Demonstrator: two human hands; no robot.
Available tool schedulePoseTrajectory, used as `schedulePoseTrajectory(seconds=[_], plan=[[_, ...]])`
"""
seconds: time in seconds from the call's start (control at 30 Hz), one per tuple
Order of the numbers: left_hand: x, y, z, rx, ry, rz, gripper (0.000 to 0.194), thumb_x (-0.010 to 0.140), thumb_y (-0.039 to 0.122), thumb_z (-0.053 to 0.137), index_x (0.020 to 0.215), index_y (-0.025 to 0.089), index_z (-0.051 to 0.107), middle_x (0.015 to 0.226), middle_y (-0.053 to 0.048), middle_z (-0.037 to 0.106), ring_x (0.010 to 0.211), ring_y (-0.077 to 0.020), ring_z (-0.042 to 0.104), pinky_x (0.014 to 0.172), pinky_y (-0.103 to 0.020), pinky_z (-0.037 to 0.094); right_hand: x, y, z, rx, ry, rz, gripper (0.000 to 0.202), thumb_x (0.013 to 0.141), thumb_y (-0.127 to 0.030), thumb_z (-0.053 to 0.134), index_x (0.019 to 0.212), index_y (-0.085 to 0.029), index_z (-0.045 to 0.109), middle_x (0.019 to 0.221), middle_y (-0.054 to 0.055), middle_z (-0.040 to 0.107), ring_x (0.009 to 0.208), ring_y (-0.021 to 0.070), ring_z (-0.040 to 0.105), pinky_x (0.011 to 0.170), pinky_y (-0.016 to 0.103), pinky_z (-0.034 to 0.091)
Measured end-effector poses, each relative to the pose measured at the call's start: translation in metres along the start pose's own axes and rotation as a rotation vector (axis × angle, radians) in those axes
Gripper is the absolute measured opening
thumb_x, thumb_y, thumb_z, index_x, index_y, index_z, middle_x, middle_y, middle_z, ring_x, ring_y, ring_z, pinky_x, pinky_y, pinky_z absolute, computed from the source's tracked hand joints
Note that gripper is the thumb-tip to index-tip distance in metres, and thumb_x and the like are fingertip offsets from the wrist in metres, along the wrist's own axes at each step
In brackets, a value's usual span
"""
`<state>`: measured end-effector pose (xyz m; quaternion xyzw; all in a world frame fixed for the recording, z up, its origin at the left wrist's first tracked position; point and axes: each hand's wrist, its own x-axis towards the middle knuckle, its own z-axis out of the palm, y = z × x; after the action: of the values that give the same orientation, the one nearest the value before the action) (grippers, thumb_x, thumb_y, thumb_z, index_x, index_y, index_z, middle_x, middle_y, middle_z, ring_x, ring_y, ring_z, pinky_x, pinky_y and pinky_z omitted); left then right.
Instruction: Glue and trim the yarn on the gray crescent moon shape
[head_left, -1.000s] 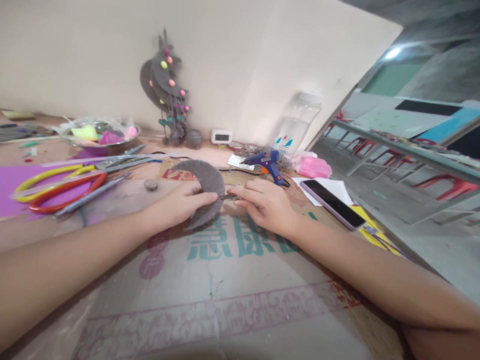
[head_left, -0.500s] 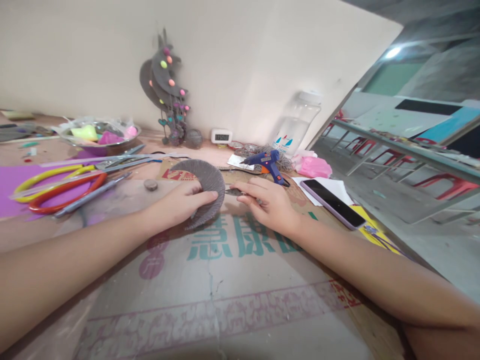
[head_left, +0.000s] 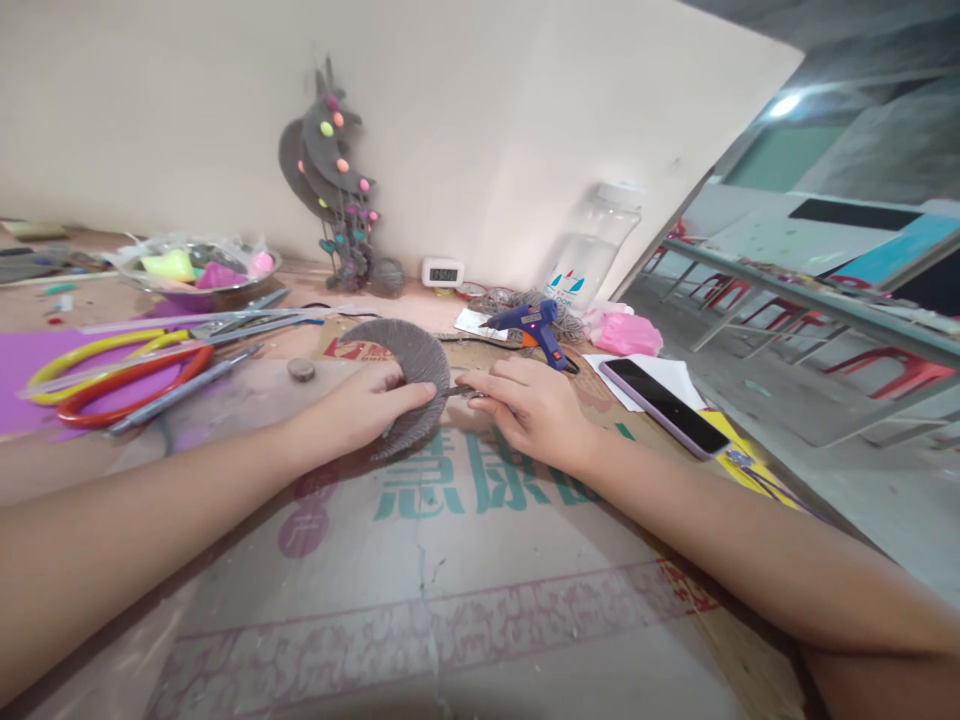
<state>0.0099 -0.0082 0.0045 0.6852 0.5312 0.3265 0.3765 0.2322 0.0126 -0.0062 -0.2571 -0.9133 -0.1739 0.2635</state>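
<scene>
My left hand (head_left: 373, 402) is closed on a crescent moon shape (head_left: 430, 365) wound with grey yarn, its thumb pressed flat on the front near the outer edge. Close by on the right, my right hand (head_left: 534, 405) pinches a small bundle of grey yarn (head_left: 459, 391) between thumb and fingers. The bundle reaches the crescent's outer edge beside the left thumb; its finer detail is blurred. Both hands are just above a printed cardboard sheet (head_left: 360, 620). The fingers of my left hand behind the crescent are hidden.
Scissors with red and yellow handles (head_left: 135, 385) lie left, near a bowl of colourful pieces (head_left: 196, 287). A blue glue gun (head_left: 534, 325), a water bottle (head_left: 592, 245) and a phone (head_left: 666, 408) are right. Finished-looking decorated crescents (head_left: 330, 150) hang behind, above a small clock (head_left: 442, 272).
The fingers of my right hand have shifted slightly, and the yarn bundle between them looks turned and narrower. My left hand and the crescent have stayed in place.
</scene>
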Motion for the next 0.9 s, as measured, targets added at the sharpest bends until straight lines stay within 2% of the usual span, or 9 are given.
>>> schedulePoseTrajectory(seconds=[0.13,0.4,0.53,0.73,0.9], plan=[[0.001,0.0,0.0,-0.014,-0.029,0.004,0.027,0.076,0.042,0.056,0.063,0.018,0.058,0.065,0.002,0.06,0.065,-0.0161,0.054,0.058,-0.025,0.04,0.0,0.001,0.0,-0.013,-0.009,-0.008,0.029,0.096,-0.028,0.046,0.111,-0.015,0.067,0.074,0.004,0.06,0.068,0.0161,0.049,0.062,0.028,0.036],[0.003,-0.005,0.0,-0.038,-0.069,0.025,0.024,0.078,0.04,0.057,0.071,0.017,0.064,0.07,0.002,0.065,0.066,-0.0158,0.056,0.059,-0.024,0.041,0.0,0.0,-0.001,-0.041,-0.035,-0.015,0.029,0.096,-0.029,0.046,0.112,-0.016,0.066,0.074,0.003,0.059,0.069,0.0172,0.049,0.064,0.029,0.036],[0.004,-0.008,0.0,0.015,-0.055,0.025,0.027,0.079,0.041,0.057,0.068,0.017,0.062,0.065,0.002,0.062,0.062,-0.0154,0.054,0.057,-0.025,0.039,-0.001,0.0,-0.001,-0.053,-0.049,-0.023,0.029,0.096,-0.027,0.046,0.114,-0.017,0.066,0.074,0.003,0.059,0.07,0.0171,0.049,0.065,0.03,0.036],[0.005,-0.011,0.0,-0.013,-0.082,0.034,0.029,0.079,0.044,0.056,0.074,0.017,0.063,0.072,0.0,0.065,0.068,-0.0172,0.057,0.062,-0.026,0.041,-0.002,0.002,0.002,-0.025,-0.045,-0.034,0.029,0.096,-0.025,0.044,0.115,-0.016,0.065,0.075,0.003,0.06,0.069,0.0164,0.051,0.064,0.029,0.037],[0.003,-0.007,-0.001,-0.011,-0.045,0.028,0.03,0.078,0.044,0.057,0.063,0.018,0.059,0.061,0.002,0.058,0.059,-0.0146,0.051,0.054,-0.024,0.038,-0.004,0.002,0.003,0.047,-0.025,0.028,0.03,0.097,-0.028,0.044,0.114,-0.015,0.065,0.078,0.004,0.062,0.072,0.0158,0.054,0.065,0.028,0.04]])
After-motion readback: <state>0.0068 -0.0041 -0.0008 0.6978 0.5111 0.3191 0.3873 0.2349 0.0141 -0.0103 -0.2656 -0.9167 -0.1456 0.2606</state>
